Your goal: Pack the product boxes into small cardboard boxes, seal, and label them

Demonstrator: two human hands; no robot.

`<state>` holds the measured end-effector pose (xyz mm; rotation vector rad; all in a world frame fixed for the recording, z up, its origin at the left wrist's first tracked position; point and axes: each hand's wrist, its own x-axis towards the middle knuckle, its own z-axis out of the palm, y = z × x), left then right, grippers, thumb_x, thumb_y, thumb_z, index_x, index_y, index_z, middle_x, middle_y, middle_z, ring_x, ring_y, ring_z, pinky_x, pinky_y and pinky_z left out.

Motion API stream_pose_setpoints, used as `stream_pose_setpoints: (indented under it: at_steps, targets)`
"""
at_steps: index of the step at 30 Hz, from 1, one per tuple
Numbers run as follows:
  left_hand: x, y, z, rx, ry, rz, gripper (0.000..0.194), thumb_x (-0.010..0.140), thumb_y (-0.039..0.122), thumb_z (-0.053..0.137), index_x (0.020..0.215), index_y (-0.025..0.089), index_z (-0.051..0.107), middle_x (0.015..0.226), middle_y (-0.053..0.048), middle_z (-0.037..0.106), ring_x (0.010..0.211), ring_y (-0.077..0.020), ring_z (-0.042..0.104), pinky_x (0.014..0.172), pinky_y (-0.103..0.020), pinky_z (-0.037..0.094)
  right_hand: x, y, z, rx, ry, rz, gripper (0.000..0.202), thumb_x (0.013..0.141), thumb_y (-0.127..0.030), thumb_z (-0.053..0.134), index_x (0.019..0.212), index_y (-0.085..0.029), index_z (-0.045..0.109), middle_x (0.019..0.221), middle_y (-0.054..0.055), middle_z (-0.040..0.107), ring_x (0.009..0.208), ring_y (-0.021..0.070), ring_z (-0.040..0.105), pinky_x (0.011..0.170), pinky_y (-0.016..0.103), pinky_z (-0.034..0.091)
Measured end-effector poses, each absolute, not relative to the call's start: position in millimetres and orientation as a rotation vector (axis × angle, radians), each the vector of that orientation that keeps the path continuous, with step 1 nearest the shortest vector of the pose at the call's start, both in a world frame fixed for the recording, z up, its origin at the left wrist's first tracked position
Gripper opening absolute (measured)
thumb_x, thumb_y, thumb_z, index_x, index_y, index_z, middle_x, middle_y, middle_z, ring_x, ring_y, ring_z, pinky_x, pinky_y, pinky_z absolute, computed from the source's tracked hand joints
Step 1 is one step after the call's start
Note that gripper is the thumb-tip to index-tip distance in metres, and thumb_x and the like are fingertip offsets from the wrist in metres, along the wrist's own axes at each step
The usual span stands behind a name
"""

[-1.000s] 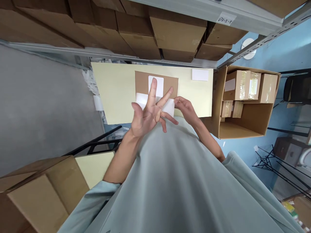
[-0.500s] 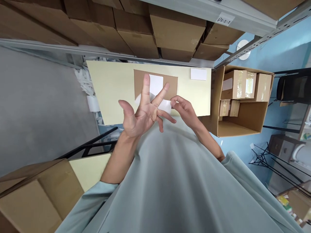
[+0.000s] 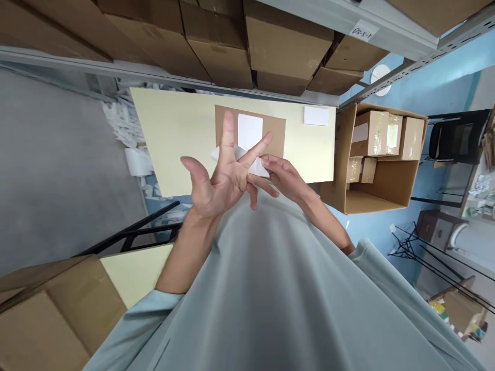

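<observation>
My left hand [image 3: 224, 183] is turned palm up, its thumb and two fingers spread wide and the others partly bent. Behind those fingers runs a piece of white paper [image 3: 258, 168], showing on both sides of them; whether they touch it I cannot tell. My right hand [image 3: 284, 178] pinches the right end of this paper between thumb and fingertips. Beyond both hands, a flat brown cardboard piece [image 3: 274, 135] with a white label [image 3: 250, 130] on it lies on the pale yellow tabletop [image 3: 178, 129].
A white slip [image 3: 316, 116] lies at the table's far right. Right of the table stands an open carton [image 3: 382, 200] with several smaller boxes inside. A shelf of cardboard boxes [image 3: 290, 46] runs along the far side. Another carton [image 3: 42, 319] is at lower left.
My right hand has moved slightly left and down, and the paper's right end is now more tilted and folded. The left hand keeps its pose. The view has shifted a little.
</observation>
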<state>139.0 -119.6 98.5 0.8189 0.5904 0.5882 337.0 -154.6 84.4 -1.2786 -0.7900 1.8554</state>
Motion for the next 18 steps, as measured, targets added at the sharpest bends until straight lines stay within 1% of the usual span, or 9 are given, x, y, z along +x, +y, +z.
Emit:
stream_pose_setpoints:
  at_steps: [3,5,8,11,13,15,16,18]
  targets:
    - [131.3,-119.9,94.5,0.816,0.605,0.571,0.104,0.102,0.104,0.026,0.187,0.055,-0.008,0.197,-0.007,0.028,0.131,-0.0394,0.081,0.066,-0.035,0.065,331.7,-154.3,84.9,-1.286,-0.793,1.846,0.056,0.101,-0.078,0.077,0.087,-0.026,0.062,0.087,0.001,0.056,0.087,0.0195,0.059,0.085,0.035,0.060]
    - [126.7,-120.2,92.0,0.821,0.598,0.561,0.105,0.102,0.103,0.026,0.188,0.054,-0.009,0.197,-0.007,0.027,0.130,-0.0401,0.080,0.067,-0.036,0.066,330.2,-153.8,85.1,-1.306,-0.790,1.836,0.055,0.101,-0.076,0.078,0.086,-0.026,0.061,0.087,0.001,0.057,0.092,0.0202,0.062,0.088,0.035,0.060]
    - [120.5,-119.5,90.6,0.842,0.575,0.544,0.106,0.100,0.105,0.025,0.187,0.056,-0.010,0.199,-0.007,0.020,0.130,-0.0384,0.081,0.062,-0.033,0.063,330.7,-153.5,83.2,-1.331,-0.790,1.784,0.054,0.097,-0.075,0.081,0.087,-0.025,0.063,0.089,0.001,0.060,0.095,0.0198,0.065,0.093,0.034,0.060]
    - [115.7,-116.5,91.5,0.845,0.566,0.528,0.106,0.098,0.106,0.027,0.186,0.058,-0.008,0.200,-0.006,0.017,0.128,-0.0377,0.081,0.055,-0.032,0.058,331.0,-154.2,77.7,-1.360,-0.768,1.732,0.055,0.092,-0.075,0.085,0.088,-0.025,0.064,0.090,0.000,0.064,0.094,0.0193,0.066,0.098,0.036,0.060]
    - [114.1,-114.0,91.8,0.832,0.518,0.518,0.105,0.098,0.106,0.028,0.186,0.060,-0.008,0.200,-0.006,0.016,0.118,-0.0344,0.084,0.053,-0.031,0.055,329.6,-155.2,72.7,-1.394,-0.747,1.721,0.055,0.092,-0.075,0.085,0.087,-0.025,0.063,0.087,0.000,0.063,0.092,0.0191,0.066,0.099,0.036,0.061]
    - [113.5,-112.2,91.3,0.816,0.417,0.510,0.105,0.097,0.107,0.028,0.184,0.063,-0.011,0.200,-0.007,0.014,0.103,-0.0289,0.086,0.050,-0.030,0.053,327.2,-156.3,67.1,-1.417,-0.730,1.713,0.054,0.093,-0.074,0.084,0.085,-0.025,0.062,0.085,-0.001,0.062,0.091,0.0184,0.066,0.099,0.036,0.061]
    - [113.3,-111.8,91.0,0.805,0.379,0.509,0.105,0.097,0.107,0.028,0.183,0.063,-0.013,0.201,-0.007,0.013,0.098,-0.0273,0.085,0.049,-0.030,0.053,326.0,-156.8,64.1,-1.417,-0.725,1.707,0.053,0.094,-0.073,0.084,0.085,-0.025,0.062,0.084,-0.001,0.062,0.090,0.0180,0.066,0.099,0.035,0.061]
    - [111.9,-111.8,91.4,0.781,0.371,0.510,0.106,0.097,0.106,0.030,0.183,0.063,-0.016,0.201,-0.006,0.013,0.101,-0.0289,0.085,0.049,-0.031,0.053,324.6,-157.1,57.9,-1.403,-0.717,1.692,0.051,0.094,-0.070,0.085,0.086,-0.025,0.062,0.085,-0.001,0.063,0.089,0.0175,0.065,0.099,0.035,0.062]
